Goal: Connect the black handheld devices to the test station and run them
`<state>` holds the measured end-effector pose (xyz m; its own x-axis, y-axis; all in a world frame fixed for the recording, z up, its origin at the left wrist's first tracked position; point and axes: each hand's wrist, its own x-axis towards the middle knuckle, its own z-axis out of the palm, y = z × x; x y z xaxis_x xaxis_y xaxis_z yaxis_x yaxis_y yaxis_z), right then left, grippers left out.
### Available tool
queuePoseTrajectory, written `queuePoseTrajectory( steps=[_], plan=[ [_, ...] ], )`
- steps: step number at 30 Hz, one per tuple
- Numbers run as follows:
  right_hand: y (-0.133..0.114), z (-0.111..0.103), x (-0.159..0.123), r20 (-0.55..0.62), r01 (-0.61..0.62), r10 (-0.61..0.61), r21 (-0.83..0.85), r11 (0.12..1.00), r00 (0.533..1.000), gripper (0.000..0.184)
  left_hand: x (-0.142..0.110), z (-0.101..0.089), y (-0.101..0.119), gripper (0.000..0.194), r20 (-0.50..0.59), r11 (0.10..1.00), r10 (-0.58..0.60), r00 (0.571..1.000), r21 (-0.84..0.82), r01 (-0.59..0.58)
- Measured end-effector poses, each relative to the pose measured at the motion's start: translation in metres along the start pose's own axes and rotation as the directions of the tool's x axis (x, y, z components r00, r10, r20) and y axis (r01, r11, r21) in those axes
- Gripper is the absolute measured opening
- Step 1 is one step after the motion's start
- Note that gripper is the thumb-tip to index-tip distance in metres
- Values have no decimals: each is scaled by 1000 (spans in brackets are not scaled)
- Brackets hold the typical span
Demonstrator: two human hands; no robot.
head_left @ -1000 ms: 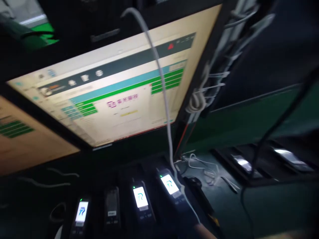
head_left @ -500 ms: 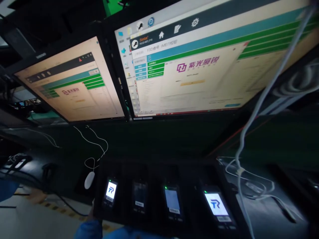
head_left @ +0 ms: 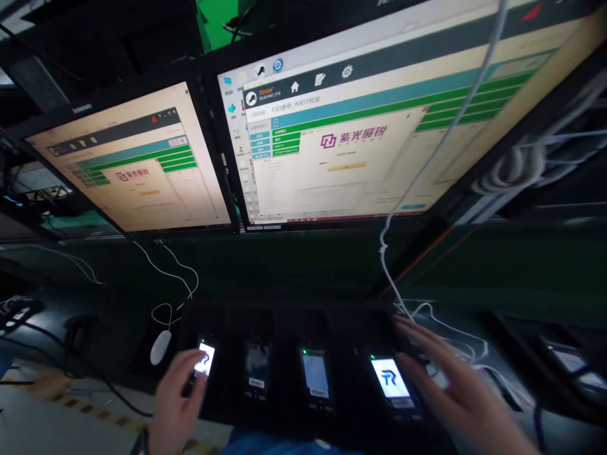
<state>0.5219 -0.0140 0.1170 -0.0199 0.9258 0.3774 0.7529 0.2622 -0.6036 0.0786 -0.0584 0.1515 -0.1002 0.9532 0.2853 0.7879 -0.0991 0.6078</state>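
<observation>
Several small phones sit side by side in a black fixture (head_left: pixel 284 322) on the bench. My left hand (head_left: pixel 175 398) reaches to the leftmost phone (head_left: pixel 205 359), fingertips at its lit screen. My right hand (head_left: pixel 455 385) hovers with fingers spread just right of the rightmost phone (head_left: pixel 389 379), whose screen shows a logo, near a white cable (head_left: pixel 427 151) that hangs down in front of the monitor. Two middle phones (head_left: pixel 257 370) (head_left: pixel 315 374) show dim screens. Neither hand holds anything.
Two monitors stand behind the fixture, a large one (head_left: pixel 370 126) and a smaller one (head_left: pixel 133 164) to the left, both with green bars. A white mouse (head_left: pixel 160 346) lies left of the fixture. More phones (head_left: pixel 573 366) rest at far right. Cable bundles (head_left: pixel 516 167) hang at right.
The view has swung left and steadied. Both hands have come up into view, the left onto the leftmost phone, the right beside the rightmost one.
</observation>
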Motion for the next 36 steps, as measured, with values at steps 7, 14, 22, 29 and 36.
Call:
queuePoseTrajectory(
  steps=[7,14,22,29,36],
  plan=[
    [-53,53,-7,171,370,-338,-217,903,925,44,-35,73,19,56,311,963,66,948,228,-142],
    [-42,63,-15,121,482,-471,-346,805,874,42,-63,91,17,52,194,938,-25,981,343,-44],
    [-43,63,-16,103,509,-505,-327,797,857,39,-59,98,48,58,240,904,-303,922,379,199],
    [-45,63,-17,93,511,-509,-313,801,856,37,-54,93,55,59,281,882,-399,873,377,282],
    [-22,40,-18,51,474,-472,-172,864,880,36,-60,71,30,52,104,968,-246,964,84,238]
  ],
)
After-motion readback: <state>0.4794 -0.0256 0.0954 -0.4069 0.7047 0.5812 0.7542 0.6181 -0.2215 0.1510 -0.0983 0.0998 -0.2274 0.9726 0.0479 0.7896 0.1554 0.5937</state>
